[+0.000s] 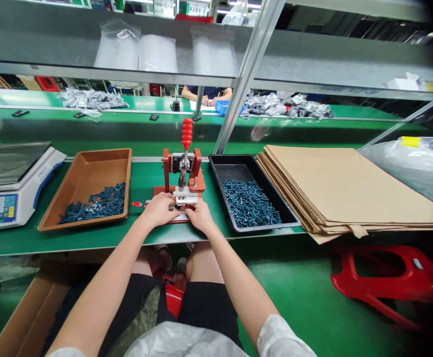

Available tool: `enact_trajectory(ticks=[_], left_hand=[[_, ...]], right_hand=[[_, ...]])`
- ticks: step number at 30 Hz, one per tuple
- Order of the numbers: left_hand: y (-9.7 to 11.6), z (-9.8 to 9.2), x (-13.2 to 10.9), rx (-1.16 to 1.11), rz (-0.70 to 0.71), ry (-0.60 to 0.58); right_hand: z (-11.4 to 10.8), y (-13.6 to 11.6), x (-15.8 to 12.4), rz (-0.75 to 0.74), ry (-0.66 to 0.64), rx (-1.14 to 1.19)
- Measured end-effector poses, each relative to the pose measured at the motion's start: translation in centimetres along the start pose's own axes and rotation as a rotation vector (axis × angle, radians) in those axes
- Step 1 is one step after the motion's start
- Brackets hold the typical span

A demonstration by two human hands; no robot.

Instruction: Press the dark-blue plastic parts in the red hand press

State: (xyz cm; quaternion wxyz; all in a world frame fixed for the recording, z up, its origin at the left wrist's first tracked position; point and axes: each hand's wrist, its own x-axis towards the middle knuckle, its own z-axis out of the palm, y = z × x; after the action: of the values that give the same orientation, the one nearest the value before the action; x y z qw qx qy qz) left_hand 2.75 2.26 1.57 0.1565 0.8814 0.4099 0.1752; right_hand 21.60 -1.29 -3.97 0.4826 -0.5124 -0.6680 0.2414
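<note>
A red-handled toggle clamp (187, 135) stands upright on a red-brown fixture (197, 184) straight in front of me, with a metal block (185, 196) low at its front. My left hand (159, 210) is at the left front of this block, its fingers bent inward. From the other side my right hand (200, 215) reaches in, thumb and fingers drawn together near the block's lower edge. Both sets of fingertips nearly meet there; whatever small piece they pinch is too small and covered to make out. A little red-tipped lever (138, 204) sticks out left of my left hand.
Left of the fixture, a brown tray (86, 171) holds dark blue-green parts (100, 203). To the right, a black tray (234, 171) holds small blue-green pieces (251, 203), beside stacked cardboard sheets (353, 188). A scale (11, 191) stands far left; a red stool (387, 272) is lower right.
</note>
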Motion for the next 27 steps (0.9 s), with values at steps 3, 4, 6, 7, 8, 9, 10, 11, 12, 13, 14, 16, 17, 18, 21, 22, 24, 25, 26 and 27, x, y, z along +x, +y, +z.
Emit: enact_trajectory(ticks=[3, 4, 6, 7, 8, 9, 10, 11, 12, 13, 14, 16, 17, 18, 21, 22, 24, 25, 26, 27], left_hand=[[0.1, 0.0, -0.1, 0.009, -0.005, 0.003], [0.2, -0.1, -0.2, 0.01, -0.011, 0.003], [0.3, -0.1, -0.2, 0.01, -0.021, 0.002], [0.4, -0.2, -0.2, 0.011, -0.024, 0.002], [0.4, -0.2, -0.3, 0.014, -0.026, 0.003], [0.5, -0.2, -0.3, 0.019, -0.027, 0.004], [0.5, -0.2, -0.3, 0.023, -0.028, 0.005], [0.4, -0.2, -0.3, 0.027, -0.03, 0.007], [0.4, -0.2, -0.3, 0.028, -0.031, 0.01], [0.4, -0.1, -0.3, 0.027, -0.031, 0.013], [0.3, -0.1, -0.4, 0.025, -0.03, 0.016], [0.3, 0.0, -0.3, 0.022, -0.03, 0.023], [0.3, 0.0, -0.3, 0.021, -0.032, 0.025], [0.3, 0.0, -0.3, 0.021, -0.032, 0.025], [0.6, -0.2, -0.4, 0.029, -0.01, 0.015], [0.7, -0.4, -0.6, 0.035, 0.015, 0.014], [0.8, -0.7, -1.3, 0.054, 0.081, 0.049], [0.7, -1.0, -1.8, 0.068, 0.104, 0.102], [0.5, -1.2, -2.3, 0.083, 0.106, 0.183], [0.3, -1.4, -2.7, 0.095, 0.082, 0.289]], right_hand=[[-0.5, 0.0, 0.1, -0.013, 0.027, -0.001], [-0.7, 0.0, 0.1, -0.013, 0.029, 0.01], [-0.8, -0.1, 0.0, -0.007, 0.021, 0.043], [-0.7, -0.1, 0.0, -0.002, 0.019, 0.06], [-0.6, -0.1, 0.0, 0.004, 0.019, 0.075], [-0.5, -0.1, 0.0, 0.008, 0.016, 0.083], [-0.4, -0.2, 0.0, 0.01, 0.01, 0.084], [-0.3, -0.3, 0.0, 0.008, 0.0, 0.08], [-0.2, -0.3, 0.0, 0.004, -0.012, 0.072], [-0.1, -0.4, 0.0, -0.001, -0.021, 0.06], [-0.1, -0.5, 0.0, -0.005, -0.025, 0.046], [-0.1, -0.6, 0.1, -0.014, -0.014, 0.016], [-0.2, -0.7, 0.1, -0.022, -0.005, 0.002], [-0.2, -0.7, 0.1, -0.033, 0.003, -0.008], [-0.4, -0.6, 0.2, -0.071, -0.001, -0.019], [-0.4, -0.6, 0.2, -0.078, -0.007, -0.019], [-0.5, -0.6, 0.3, -0.081, -0.018, -0.016], [-0.5, -0.6, 0.3, -0.081, -0.023, -0.012], [-0.5, -0.6, 0.3, -0.08, -0.027, -0.008], [-0.5, -0.6, 0.3, -0.081, -0.031, -0.005]])
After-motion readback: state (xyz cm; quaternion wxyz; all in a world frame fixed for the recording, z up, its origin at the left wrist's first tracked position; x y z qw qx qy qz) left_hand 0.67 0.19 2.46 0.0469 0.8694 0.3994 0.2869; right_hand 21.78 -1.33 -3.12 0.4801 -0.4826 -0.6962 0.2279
